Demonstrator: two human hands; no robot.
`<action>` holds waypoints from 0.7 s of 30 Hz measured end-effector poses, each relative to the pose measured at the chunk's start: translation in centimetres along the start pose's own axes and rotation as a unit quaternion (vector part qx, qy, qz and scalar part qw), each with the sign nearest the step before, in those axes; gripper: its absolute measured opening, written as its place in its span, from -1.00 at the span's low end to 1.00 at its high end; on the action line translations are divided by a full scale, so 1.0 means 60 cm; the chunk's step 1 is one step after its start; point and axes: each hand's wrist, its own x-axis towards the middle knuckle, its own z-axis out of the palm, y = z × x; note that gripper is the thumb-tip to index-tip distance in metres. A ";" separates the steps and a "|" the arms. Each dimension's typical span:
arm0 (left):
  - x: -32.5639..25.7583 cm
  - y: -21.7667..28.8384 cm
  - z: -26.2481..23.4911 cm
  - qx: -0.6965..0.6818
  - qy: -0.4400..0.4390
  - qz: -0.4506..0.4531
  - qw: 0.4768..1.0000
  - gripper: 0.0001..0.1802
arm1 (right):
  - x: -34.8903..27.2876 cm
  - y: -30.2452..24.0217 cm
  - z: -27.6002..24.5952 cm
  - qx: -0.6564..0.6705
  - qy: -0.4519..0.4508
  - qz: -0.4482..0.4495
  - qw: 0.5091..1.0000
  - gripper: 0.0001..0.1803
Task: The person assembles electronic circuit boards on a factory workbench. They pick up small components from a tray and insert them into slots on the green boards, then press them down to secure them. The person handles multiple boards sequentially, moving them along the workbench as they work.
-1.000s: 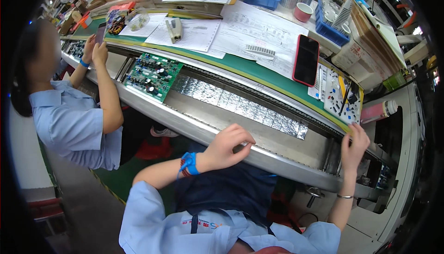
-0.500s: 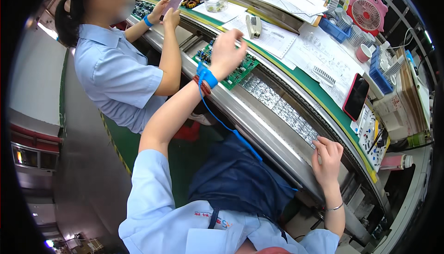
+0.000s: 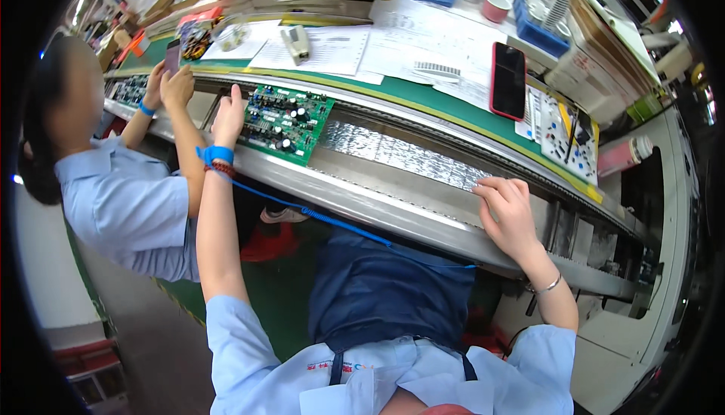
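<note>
Shifted from above the green circuit board [image 3: 291, 124] to its left edge, the left hand [image 3: 226, 119] stretches forward, hiding part of that edge; whether it grips cannot be told. Empty, the right hand [image 3: 510, 211] curves, thumb apart from fingers, near the right end of the silver sheet [image 3: 400, 152]. The board lies toward the left of the conveyor [image 3: 393, 207]; beyond, a red-edged phone [image 3: 508, 81] rests near the front edge of the green bench [image 3: 411, 93].

lol the light-blue work shirt [image 3: 423, 354] has red chest lettering with a blue bit beside it; printing on the big paper sheet [image 3: 445, 46] is too tiny to read; red marks on the pale carton [image 3: 580, 71], illegible too
</note>
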 end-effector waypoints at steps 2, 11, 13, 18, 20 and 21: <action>-0.007 0.018 0.005 -0.040 -0.057 0.018 0.997 -0.14 | 0.006 0.014 0.000 0.008 0.000 0.018 1.000 -0.77; -0.159 0.156 0.013 -0.123 -0.146 0.138 0.972 -0.29 | 0.118 0.079 0.060 0.073 0.032 0.062 0.995 -0.77; -0.184 0.168 0.014 -0.165 -0.187 0.149 0.957 -0.34 | 0.141 0.087 0.078 0.068 0.028 0.052 0.996 -0.75; -0.249 0.190 0.019 -0.287 -0.198 0.179 0.920 -0.50 | 0.168 0.081 0.095 0.030 0.022 0.049 0.998 -0.88; -0.271 0.191 0.024 -0.231 -0.021 0.253 0.939 -0.57 | 0.170 0.086 0.099 0.010 0.034 0.034 0.999 -0.89; -0.283 0.194 0.023 -0.198 0.068 0.286 0.935 -0.60 | 0.170 0.087 0.101 0.000 0.040 0.027 0.999 -0.89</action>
